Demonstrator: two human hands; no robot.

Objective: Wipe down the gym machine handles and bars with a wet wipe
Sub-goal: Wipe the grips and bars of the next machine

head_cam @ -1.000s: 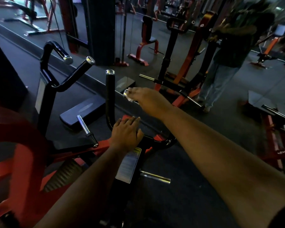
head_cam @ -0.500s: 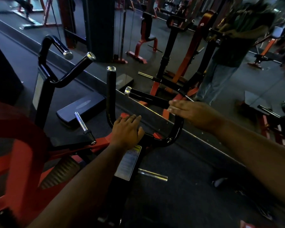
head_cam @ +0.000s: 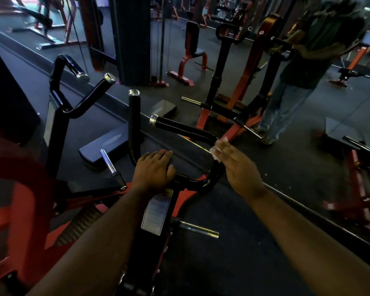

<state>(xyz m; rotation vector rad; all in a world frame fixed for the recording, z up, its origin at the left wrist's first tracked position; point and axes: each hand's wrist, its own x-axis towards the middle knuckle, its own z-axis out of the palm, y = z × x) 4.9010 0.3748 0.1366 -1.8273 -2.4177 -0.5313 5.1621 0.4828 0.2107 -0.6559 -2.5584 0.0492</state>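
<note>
where bar [head_cam: 217, 167] bends, wipe [head_cam: 217, 148] under right hand [head_cam: 241, 167]

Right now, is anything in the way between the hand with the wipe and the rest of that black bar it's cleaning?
Nothing visible is. The right hand presses the wet wipe on the bend of the black handle bar, and the bar lies bare up to its silver end cap. The left hand rests on the lower bar, off that stretch.
</note>
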